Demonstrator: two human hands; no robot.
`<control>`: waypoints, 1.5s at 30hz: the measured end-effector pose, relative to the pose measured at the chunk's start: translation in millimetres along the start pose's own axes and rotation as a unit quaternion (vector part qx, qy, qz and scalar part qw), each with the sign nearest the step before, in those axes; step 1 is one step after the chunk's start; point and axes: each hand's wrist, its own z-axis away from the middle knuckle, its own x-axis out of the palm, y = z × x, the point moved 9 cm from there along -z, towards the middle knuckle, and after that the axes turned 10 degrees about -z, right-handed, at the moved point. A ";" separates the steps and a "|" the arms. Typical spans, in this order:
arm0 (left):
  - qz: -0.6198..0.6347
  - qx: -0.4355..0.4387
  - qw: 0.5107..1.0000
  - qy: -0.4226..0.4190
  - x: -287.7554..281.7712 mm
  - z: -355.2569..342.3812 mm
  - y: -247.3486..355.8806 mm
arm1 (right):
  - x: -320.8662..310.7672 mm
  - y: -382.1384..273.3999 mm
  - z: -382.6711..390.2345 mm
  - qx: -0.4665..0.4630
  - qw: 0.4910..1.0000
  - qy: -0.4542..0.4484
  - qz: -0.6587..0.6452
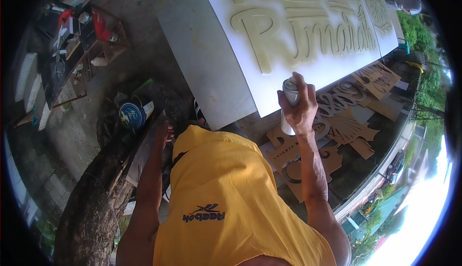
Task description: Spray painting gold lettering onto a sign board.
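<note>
Right hand (303, 113): wrapped around a spray can (290, 93), held near a white board (266, 93).
Left hand (166, 133): half curled; whether anything is gripped cannot be told.

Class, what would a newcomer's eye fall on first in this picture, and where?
First, the bright yellow shirt filling the lower middle. Above and right, the right hand holds a spray can by a white board with yellowish lettering, at the top. Brown cut-out pieces lie right of that hand.

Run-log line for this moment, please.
right hand: gripping white cylindrical spray can | left hand: curled, nothing visibly held | nearby: flat white sheet, pale-yellow lettering; brown cardboard cut-outs
</note>
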 end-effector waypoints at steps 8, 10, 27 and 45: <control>-0.037 0.005 0.999 -0.028 -8.7 -4.4 7.5 | 0.5 -7.9 -10.4 0.023 0.999 0.029 -0.013; -0.040 0.009 0.999 -0.024 -13.9 -10.1 5.3 | 0.6 -3.9 17.3 0.042 0.999 0.017 -0.005; -0.098 0.027 0.994 -0.030 -25.8 -23.4 31.8 | -4.9 -2.1 86.8 0.127 0.991 0.036 0.016; -0.082 0.054 0.995 -0.018 -23.0 -24.4 46.6 | -220.2 4.8 166.2 0.050 0.863 0.437 0.248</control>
